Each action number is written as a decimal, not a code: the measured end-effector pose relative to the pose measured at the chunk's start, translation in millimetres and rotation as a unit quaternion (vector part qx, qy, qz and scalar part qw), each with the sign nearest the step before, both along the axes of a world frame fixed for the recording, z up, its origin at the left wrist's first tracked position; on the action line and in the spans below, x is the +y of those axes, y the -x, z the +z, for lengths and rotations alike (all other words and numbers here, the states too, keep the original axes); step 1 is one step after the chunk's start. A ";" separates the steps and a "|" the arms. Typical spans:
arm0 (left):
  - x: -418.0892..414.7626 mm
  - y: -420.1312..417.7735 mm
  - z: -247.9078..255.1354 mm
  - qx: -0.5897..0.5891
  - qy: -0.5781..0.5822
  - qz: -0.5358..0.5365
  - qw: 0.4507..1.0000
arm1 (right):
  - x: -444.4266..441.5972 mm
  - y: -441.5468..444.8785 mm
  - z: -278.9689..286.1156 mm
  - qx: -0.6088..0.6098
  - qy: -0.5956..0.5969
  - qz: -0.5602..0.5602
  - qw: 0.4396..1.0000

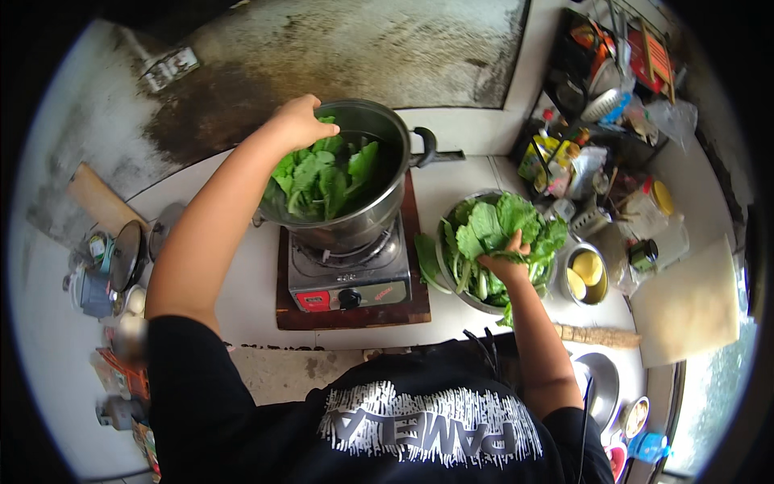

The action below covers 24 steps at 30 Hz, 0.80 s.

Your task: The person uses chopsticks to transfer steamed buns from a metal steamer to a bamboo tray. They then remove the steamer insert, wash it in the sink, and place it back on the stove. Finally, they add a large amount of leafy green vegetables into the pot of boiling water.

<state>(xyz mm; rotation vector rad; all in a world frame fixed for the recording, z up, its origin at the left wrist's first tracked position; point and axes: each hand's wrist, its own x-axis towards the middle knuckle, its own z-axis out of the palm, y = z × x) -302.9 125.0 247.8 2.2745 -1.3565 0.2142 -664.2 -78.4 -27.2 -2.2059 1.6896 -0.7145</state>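
Observation:
A deep steel pot (387,199) with a black side handle sits on a single-burner gas stove (347,290). Leafy greens (320,184) are inside the pot, piled toward its left side above dark liquid. My left hand (302,124) is over the pot's far left rim, right at the leaves; most of its fingers are hidden, so its grip is unclear. To the right of the stove, a metal bowl (450,281) is heaped with more leafy greens (484,230). Within that heap, my right hand (511,260) grips some leaves and stalks.
A dark wooden board (417,305) lies beneath the stove. Right of the bowl stands a small metal pot (589,296) holding peeled yellow pieces. A crowded rack (562,133) fills the back right corner. Pot lids (127,257) lean at left. A cutting board (689,308) stands at right.

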 end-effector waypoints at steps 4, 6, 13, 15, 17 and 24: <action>32.9 100.8 -22.0 -0.019 0.139 -0.193 0.971 | 31.8 -20.0 19.4 0.099 0.014 -0.069 0.993; 36.1 153.6 -56.1 0.127 0.123 -0.271 0.946 | 21.1 -9.8 4.7 0.146 0.036 -0.079 0.986; -48.1 221.9 -234.7 0.582 -0.137 -0.153 0.787 | 14.5 -2.5 17.2 0.085 0.045 0.005 0.995; -83.4 227.1 -267.7 0.645 -0.090 -0.142 0.746 | 14.6 4.4 23.1 0.045 0.076 0.013 0.996; -111.5 235.3 -290.8 0.639 -0.016 -0.177 0.748 | 15.6 6.5 27.8 0.025 0.084 0.012 0.996; -123.5 271.9 -230.5 0.768 0.059 -0.257 0.584 | 19.8 10.7 18.8 -0.137 0.141 0.088 0.976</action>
